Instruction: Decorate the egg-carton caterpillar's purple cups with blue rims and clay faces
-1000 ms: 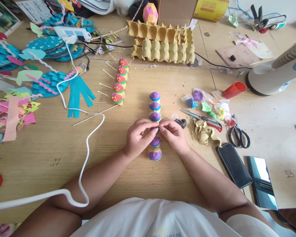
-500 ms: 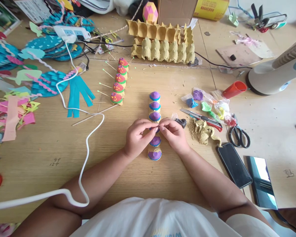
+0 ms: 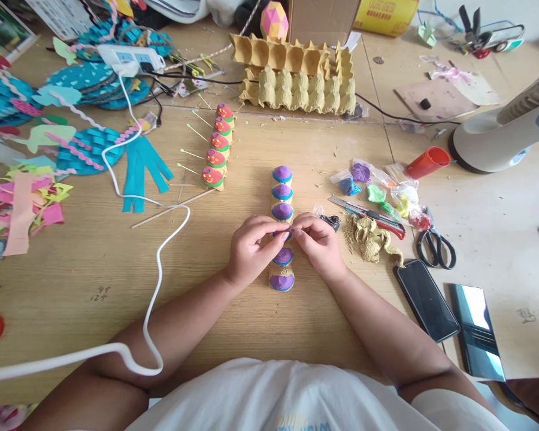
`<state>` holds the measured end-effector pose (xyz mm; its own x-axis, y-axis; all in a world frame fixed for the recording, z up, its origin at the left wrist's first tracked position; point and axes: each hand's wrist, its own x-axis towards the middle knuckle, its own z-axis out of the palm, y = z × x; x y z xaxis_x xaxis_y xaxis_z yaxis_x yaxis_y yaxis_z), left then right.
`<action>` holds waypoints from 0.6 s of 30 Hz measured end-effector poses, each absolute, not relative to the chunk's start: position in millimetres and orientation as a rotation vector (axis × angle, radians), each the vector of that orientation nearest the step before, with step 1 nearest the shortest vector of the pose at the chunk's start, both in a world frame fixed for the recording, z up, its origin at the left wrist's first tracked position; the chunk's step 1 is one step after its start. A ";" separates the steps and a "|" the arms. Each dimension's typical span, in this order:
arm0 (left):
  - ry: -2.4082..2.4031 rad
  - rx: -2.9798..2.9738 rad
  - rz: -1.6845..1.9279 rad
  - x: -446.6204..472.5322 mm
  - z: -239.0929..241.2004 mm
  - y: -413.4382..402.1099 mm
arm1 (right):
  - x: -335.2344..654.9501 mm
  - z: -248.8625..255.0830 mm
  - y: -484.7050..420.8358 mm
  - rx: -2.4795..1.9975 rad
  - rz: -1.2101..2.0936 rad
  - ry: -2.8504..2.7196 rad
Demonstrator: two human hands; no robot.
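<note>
A strip of egg carton cups (image 3: 282, 282) runs away from me down the middle of the table, its several bumps covered in purple clay with blue rims. Over its middle, my left hand (image 3: 256, 244) and my right hand (image 3: 318, 244) meet, thumb and forefinger of each pinched together. Whatever sits between the fingertips is tiny and dark, too small to name. The hands partly cover one purple bump. Farther left stands a finished-looking red and green carton strip (image 3: 215, 159) with smiling faces and thin sticks poking from its sides.
Right of the hands lie a black clay packet (image 3: 330, 222), torn carton scraps (image 3: 369, 238), a utility knife (image 3: 377, 218), bags of coloured clay (image 3: 376, 193), scissors (image 3: 435, 246) and a phone (image 3: 426, 300). A white cable (image 3: 159, 263) crosses the left side. Egg cartons (image 3: 305, 90) stand behind.
My right hand has shifted very slightly to the right, so the fingertips sit a little farther apart. My left hand stays in place.
</note>
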<state>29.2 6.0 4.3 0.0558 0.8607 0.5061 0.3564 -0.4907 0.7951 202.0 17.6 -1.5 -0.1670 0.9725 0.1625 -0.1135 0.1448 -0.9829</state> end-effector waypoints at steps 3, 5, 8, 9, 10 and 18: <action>1.193 1.880 1.444 29.1 4.0 6.0 | 202.0 -3.3 17.6 -0.917 1.242 -1.317; 1.187 1.875 1.433 28.6 3.9 5.7 | 202.1 -4.4 17.6 -0.920 1.225 -1.321; 1.189 1.839 1.421 27.7 3.6 5.2 | 202.3 -4.8 17.5 -0.954 1.227 -1.339; 1.188 1.824 1.427 27.5 3.4 5.1 | 202.4 -4.4 17.3 -0.961 1.238 -1.340; 1.186 1.810 1.434 27.4 3.1 5.0 | 202.3 -4.0 17.2 -0.964 1.250 -1.338; 1.177 1.767 1.399 27.2 2.5 4.8 | 201.5 -1.8 15.5 -0.965 1.190 -1.398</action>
